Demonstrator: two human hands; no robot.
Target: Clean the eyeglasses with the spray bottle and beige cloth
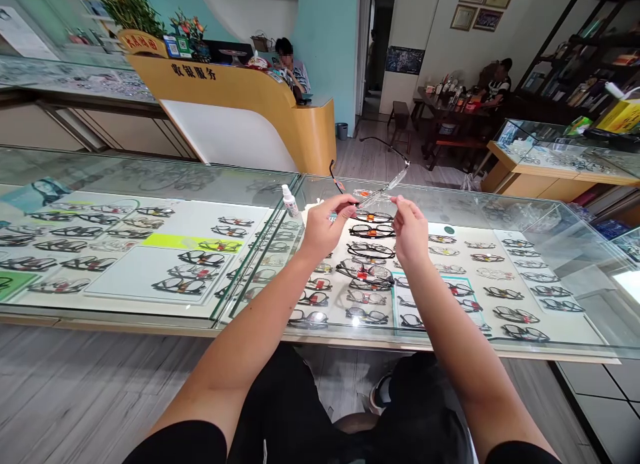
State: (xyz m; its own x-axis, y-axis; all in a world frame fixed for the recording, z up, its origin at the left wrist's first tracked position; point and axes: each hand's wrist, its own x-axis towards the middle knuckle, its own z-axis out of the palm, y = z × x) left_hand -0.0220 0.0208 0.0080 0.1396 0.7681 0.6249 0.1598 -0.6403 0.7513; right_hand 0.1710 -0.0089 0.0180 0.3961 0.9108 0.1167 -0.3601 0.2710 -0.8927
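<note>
My left hand (327, 229) pinches one side of a pair of glasses (397, 179), held tilted above the glass counter. The temples of the glasses stick up and away from me, and a small orange tag shows near the left one. My right hand (410, 232) has its fingers pressed together close to the near edge of the lenses; what lies between the fingertips is too small to make out. A white spray bottle (289, 201) stands on the counter left of my left hand. Below my hands, several dark-framed glasses (367, 272) lie in a column.
The glass display counter (150, 321) spans the view, with rows of glasses inside. Behind it are a yellow service desk (240, 87) with a seated person (294, 67), a dark table (453, 104) with people beside it, and another display case (565, 159) at the right.
</note>
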